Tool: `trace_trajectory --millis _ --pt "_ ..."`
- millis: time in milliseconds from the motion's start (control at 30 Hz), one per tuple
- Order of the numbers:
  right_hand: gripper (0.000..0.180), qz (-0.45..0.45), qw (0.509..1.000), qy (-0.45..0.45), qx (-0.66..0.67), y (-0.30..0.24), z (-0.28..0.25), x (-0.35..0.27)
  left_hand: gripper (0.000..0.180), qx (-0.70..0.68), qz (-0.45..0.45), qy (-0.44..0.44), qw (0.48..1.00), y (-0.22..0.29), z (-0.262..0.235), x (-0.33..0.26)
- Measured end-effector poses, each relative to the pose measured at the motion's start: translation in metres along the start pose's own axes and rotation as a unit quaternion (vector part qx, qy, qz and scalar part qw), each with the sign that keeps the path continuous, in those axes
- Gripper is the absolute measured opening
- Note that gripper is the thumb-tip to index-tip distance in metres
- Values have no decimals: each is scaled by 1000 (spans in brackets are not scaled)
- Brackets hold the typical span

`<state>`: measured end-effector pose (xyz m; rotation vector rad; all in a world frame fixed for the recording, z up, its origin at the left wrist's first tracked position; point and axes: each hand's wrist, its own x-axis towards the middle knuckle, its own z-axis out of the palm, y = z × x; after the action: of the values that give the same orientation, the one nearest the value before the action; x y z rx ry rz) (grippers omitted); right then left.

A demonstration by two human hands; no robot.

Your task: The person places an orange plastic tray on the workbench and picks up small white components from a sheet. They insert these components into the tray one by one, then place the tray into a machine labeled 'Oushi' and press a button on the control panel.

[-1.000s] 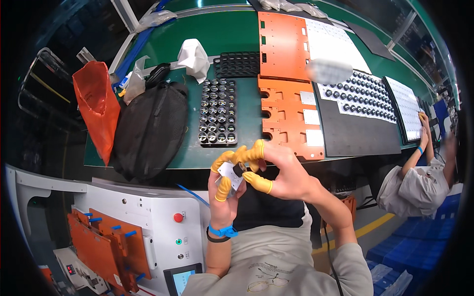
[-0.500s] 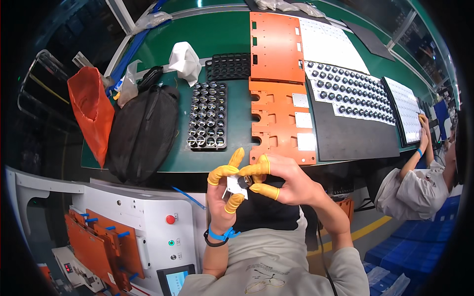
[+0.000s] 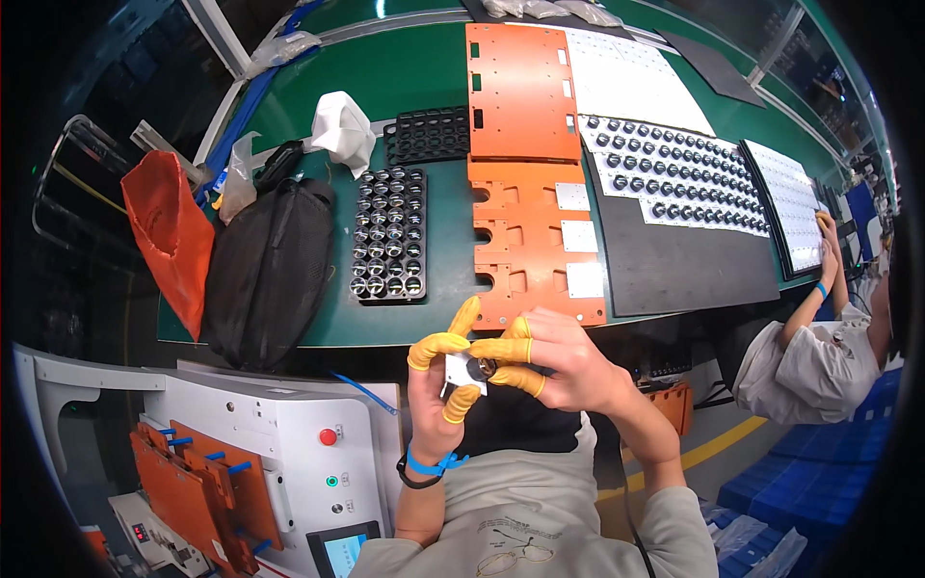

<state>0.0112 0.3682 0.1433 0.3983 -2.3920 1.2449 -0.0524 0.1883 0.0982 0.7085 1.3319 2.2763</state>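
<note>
Yellow finger cots cover the fingertips of both my hands. Between thumb and fingers, my left hand (image 3: 438, 390) grips a small white square plate (image 3: 463, 374) by its edges. My right hand (image 3: 568, 366) pinches a short black cylindrical lens (image 3: 484, 368), which sits against the face of that plate. Whether the lens is fixed to the plate is hidden by the fingers. Both hands are held in front of my body, just off the table's front edge. Beyond them lies an orange fixture board (image 3: 520, 255) with cutouts and several white plates (image 3: 578, 236) on it.
A black tray of lenses (image 3: 390, 236) stands left of the orange board, a dark bag (image 3: 270, 275) further left. White sheets with black lenses (image 3: 674, 173) lie on a dark mat (image 3: 684, 265) at right. A grey machine (image 3: 279, 453) stands lower left; a co-worker (image 3: 805, 361) sits at right.
The view has shifted slightly, so the table things sit a little further left. Both hands keep their grip on the plate and the lens, which are turned slightly.
</note>
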Motion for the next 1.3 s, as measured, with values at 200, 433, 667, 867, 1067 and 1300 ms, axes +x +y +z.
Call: trace_trajectory --millis 200,433,667,867,1067,1300 --pt "41 -14 998 32 -49 -6 3 -5 60 -106 -62 -16 992 -1 4 3" --pt "35 70 996 42 34 -6 0 -5 61 -146 -123 3 982 -10 10 7" --pt "34 131 989 40 52 0 3 -13 52 -61 -94 0 994 -18 3 8" --pt "35 25 988 110 -103 7 11 -10 43 -174 -164 48 970 -18 15 4" --pt "36 18 986 83 -142 14 4 -15 40 -237 -200 48 949 -27 13 2" --pt "42 -30 984 89 -148 16 5 -16 47 -364 -282 25 887 -27 9 3"
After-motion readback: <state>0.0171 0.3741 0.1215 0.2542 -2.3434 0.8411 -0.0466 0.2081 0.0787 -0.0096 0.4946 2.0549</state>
